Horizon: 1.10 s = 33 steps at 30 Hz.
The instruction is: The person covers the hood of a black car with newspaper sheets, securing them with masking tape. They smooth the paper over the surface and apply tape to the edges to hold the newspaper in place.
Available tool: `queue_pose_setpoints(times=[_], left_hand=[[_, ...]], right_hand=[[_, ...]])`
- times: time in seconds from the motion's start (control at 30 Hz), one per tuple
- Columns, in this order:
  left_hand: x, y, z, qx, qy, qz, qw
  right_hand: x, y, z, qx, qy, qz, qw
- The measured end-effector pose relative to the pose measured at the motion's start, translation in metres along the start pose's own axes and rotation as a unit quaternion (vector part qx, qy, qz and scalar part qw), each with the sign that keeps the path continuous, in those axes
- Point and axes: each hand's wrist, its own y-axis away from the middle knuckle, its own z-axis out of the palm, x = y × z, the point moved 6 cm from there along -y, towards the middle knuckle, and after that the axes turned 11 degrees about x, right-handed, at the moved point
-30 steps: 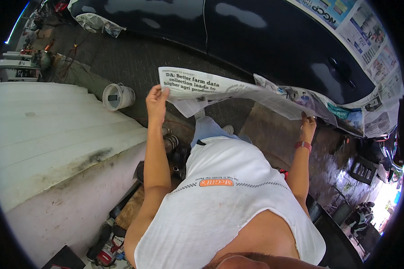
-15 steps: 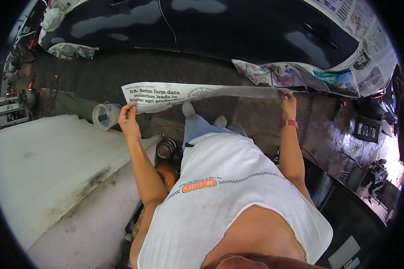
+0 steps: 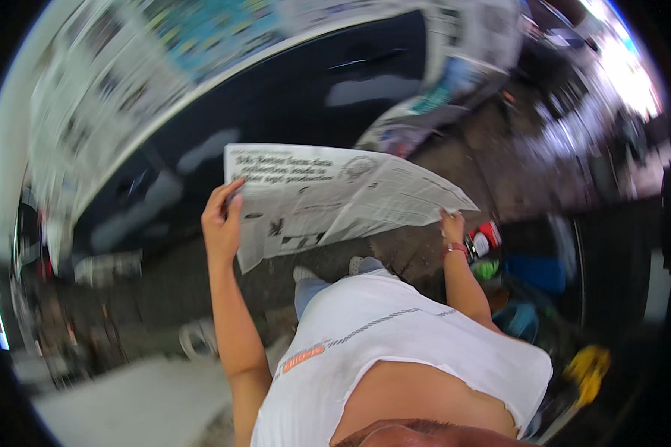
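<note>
A wide sheet of newspaper (image 3: 313, 197) is stretched between my two hands in front of me, its printed side facing up. My left hand (image 3: 224, 216) pinches the sheet at its left edge, thumb and fingers together. At the right end, my right hand (image 3: 452, 222) grips the narrow corner, a red band on that wrist. The sheet's left end hangs open and broad, while its right end tapers to my fingers. Beyond it stands a dark car panel (image 3: 276, 112) with a door handle, edged by newspaper masking (image 3: 209, 37).
Newspaper masking (image 3: 447, 97) juts out low along the car's right side. Beside my right wrist stand a red and white can (image 3: 484, 240) and a blue object (image 3: 537, 273). A white bucket (image 3: 197, 339) is at lower left, near a pale panel (image 3: 134, 398). Something yellow (image 3: 589, 372) lies lower right.
My view has swung to the right, blurring the surroundings. The newspaper, seen nearly edge-on before, now shows more of its face. My right hand sits lower in view; both hands still hold the sheet.
</note>
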Motion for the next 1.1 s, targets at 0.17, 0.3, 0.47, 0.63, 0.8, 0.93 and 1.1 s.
queue_pose_setpoints(times=[0.17, 0.3, 0.47, 0.63, 0.8, 0.93, 1.1], left_hand=[[0.034, -0.07, 0.073, -0.11, 0.043, 0.058, 0.991], [0.048, -0.084, 0.087, -0.161, 0.064, 0.094, 0.98], [0.065, -0.124, 0.136, -0.199, 0.07, 0.117, 0.97], [0.094, -0.179, 0.232, -0.171, 0.085, 0.126, 0.973], [0.096, -0.235, 0.291, -0.112, 0.085, 0.19, 0.972], [0.14, -0.281, 0.363, -0.092, 0.017, 0.237, 0.967], [0.203, -0.343, 0.46, -0.15, -0.029, 0.313, 0.937]], right_hand=[[0.026, 0.01, -0.051, 0.155, -0.171, -0.063, 0.971], [0.048, 0.028, -0.071, 0.205, -0.164, -0.023, 0.965], [0.051, 0.012, -0.077, 0.299, -0.189, -0.027, 0.935], [-0.008, -0.057, -0.114, 0.36, -0.133, -0.099, 0.918], [-0.073, -0.112, -0.098, 0.349, -0.229, -0.085, 0.905], [-0.149, -0.168, -0.105, 0.383, -0.248, -0.052, 0.888], [-0.215, -0.241, -0.124, 0.396, -0.277, -0.081, 0.872]])
